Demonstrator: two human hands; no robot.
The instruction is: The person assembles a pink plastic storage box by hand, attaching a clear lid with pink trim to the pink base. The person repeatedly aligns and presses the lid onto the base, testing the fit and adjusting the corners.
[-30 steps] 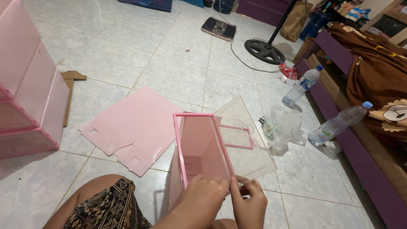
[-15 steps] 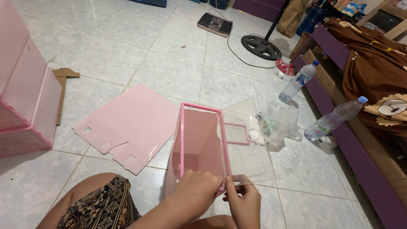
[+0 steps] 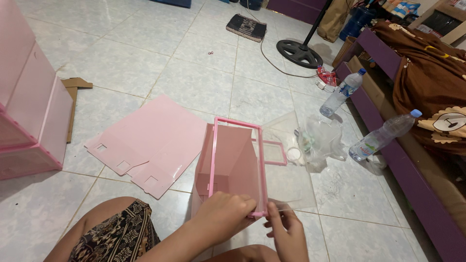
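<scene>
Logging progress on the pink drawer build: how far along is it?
Done: a stacked pink cabinet stands at the left. In hand: the left hand grips the near edge of a pink-framed drawer box, and the right hand pinches a clear panel at its corner. Left: loose pink panels lie flat on the tiled floor, unassembled.

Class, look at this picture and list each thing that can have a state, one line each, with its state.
Pink box frame: part-built, open on top, gripped at its near edge.
Left hand: closed on the frame's near edge.
Right hand: pinching a clear panel beside the frame.
Pink panels: flat on the floor, unattached.
Two water bottles: lying down, capped.
Plastic bag: crumpled.
</scene>
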